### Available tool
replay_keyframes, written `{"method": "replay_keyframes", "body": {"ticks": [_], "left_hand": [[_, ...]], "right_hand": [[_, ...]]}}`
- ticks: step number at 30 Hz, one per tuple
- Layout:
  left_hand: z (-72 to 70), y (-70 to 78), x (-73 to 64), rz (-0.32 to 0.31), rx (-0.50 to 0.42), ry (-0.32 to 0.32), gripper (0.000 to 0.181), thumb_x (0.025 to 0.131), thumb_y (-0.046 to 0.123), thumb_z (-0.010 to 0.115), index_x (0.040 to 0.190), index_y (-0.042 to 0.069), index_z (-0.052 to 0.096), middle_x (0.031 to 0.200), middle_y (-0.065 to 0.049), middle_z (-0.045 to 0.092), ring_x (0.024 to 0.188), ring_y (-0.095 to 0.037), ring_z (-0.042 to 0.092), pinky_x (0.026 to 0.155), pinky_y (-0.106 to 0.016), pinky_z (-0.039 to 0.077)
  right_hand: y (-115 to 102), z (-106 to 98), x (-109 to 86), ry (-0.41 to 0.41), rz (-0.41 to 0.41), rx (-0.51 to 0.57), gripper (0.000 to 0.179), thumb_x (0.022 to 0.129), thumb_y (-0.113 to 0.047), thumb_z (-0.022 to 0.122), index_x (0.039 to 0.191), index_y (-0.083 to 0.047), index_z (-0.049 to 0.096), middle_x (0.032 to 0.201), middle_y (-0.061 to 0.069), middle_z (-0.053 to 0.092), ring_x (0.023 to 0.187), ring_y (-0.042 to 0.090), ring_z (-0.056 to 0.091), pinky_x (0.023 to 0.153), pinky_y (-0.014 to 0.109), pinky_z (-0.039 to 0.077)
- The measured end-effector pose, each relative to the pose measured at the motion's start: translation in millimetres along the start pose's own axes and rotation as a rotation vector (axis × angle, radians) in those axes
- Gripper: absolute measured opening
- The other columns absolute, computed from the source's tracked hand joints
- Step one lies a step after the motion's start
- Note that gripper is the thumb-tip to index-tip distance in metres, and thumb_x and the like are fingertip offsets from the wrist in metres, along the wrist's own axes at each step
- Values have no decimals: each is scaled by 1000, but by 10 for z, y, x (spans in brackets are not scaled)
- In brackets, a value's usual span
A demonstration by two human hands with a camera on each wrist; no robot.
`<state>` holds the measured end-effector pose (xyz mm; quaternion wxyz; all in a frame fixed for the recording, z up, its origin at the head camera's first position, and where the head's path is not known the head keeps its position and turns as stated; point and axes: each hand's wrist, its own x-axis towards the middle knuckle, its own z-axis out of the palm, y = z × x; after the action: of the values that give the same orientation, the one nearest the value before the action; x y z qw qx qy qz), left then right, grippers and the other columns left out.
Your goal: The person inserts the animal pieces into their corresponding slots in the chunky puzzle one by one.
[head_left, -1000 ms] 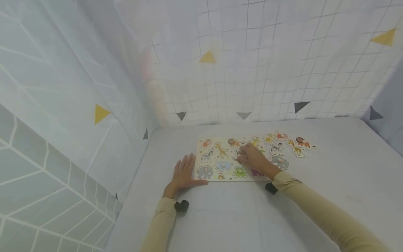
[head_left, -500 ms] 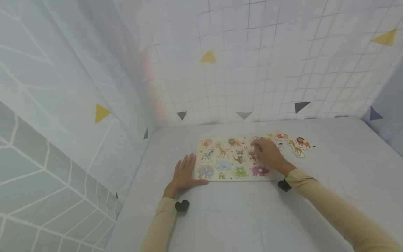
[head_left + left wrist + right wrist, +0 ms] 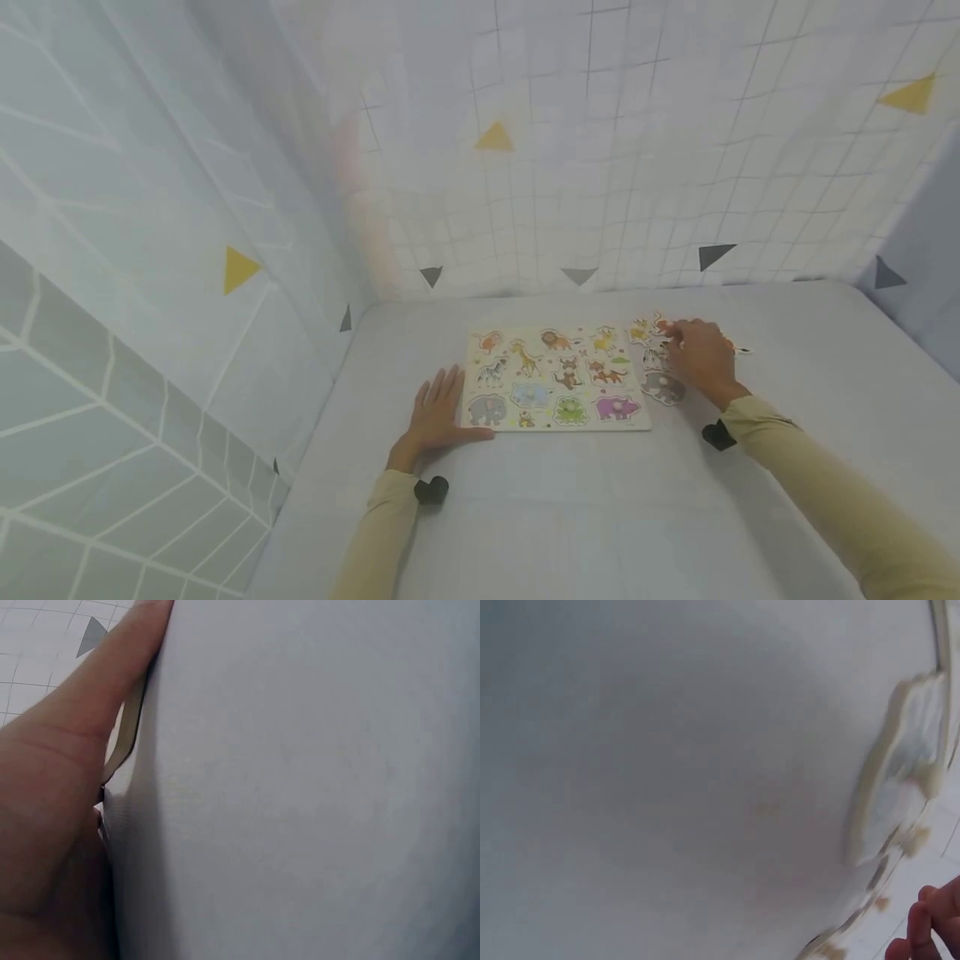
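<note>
Flat on the table by the left end of a wooden animal peg puzzle board (image 3: 521, 332), my left hand (image 3: 437, 414) has its fingers spread and its thumb along the board's near left corner. My right hand (image 3: 703, 357) is over the loose pieces beyond the board's right end. Its bent fingertips overlap the monkey piece (image 3: 662, 323) in the head view. In the right wrist view the fingers (image 3: 920, 922) show close together above the pegs, with nothing seen between them. The goat (image 3: 640, 332), zebra (image 3: 655, 358) and elephant (image 3: 663, 387) pieces lie nearby. Giraffe and lion pieces are mostly hidden by this hand.
A pale cloth covers the table (image 3: 547, 517). Behind it rises a fabric wall (image 3: 555, 208) with grid lines and triangles. Another patterned wall (image 3: 150, 333) stands at the left. A dark wrist camera (image 3: 431, 490) sits at the left cuff.
My right hand has moved right from the middle of the board to the loose pieces, uncovering the kangaroo and fox on the board. The left hand stays where it was.
</note>
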<state>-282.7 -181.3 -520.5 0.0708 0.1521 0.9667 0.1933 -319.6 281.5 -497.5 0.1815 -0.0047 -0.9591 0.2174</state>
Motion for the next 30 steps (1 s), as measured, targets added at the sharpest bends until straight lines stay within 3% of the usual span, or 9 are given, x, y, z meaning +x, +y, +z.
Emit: {"method": "replay_keyframes", "body": {"ticks": [7, 12, 16, 22, 30], "left_hand": [[22, -2, -4, -16, 5, -9, 130, 75, 78, 73, 167, 16, 6, 177, -3, 1, 165, -29, -1, 135, -54, -1], [3, 19, -19, -14, -4, -12, 129, 76, 76, 74, 167, 16, 5, 177, -2, 1, 165, -29, -2, 135, -54, -3], [-7, 22, -22, -11, -6, -9, 130, 75, 76, 74, 167, 15, 6, 177, -3, 1, 165, -29, -2, 135, -54, -2], [5, 7, -11, -15, 7, -6, 129, 75, 77, 73, 167, 15, 6, 177, -3, 1, 165, -29, -2, 135, -54, -2], [5, 1, -14, 3, -16, 5, 132, 73, 79, 73, 167, 13, 8, 177, -6, 4, 165, -32, 1, 134, -57, 0]], "right_hand": [[218, -25, -42, -80, 94, -64, 27, 93, -8, 58, 113, 7, 66, 109, 32, 64, 101, 50, 58, 72, 57, 53], [331, -87, -75, -89, 127, -74, 30, 89, -7, 58, 115, 7, 65, 110, 34, 61, 100, 53, 57, 65, 56, 51], [392, -139, -83, -81, 117, -89, 29, 88, -8, 60, 112, 8, 65, 105, 34, 63, 90, 50, 60, 56, 49, 50], [454, -150, -89, -99, 89, -106, 29, 92, -10, 60, 111, 11, 67, 96, 32, 70, 62, 30, 58, 44, 34, 44], [483, -137, -73, -111, 108, -86, 25, 95, -15, 62, 106, 7, 69, 96, 31, 69, 68, 32, 60, 48, 35, 45]]}}
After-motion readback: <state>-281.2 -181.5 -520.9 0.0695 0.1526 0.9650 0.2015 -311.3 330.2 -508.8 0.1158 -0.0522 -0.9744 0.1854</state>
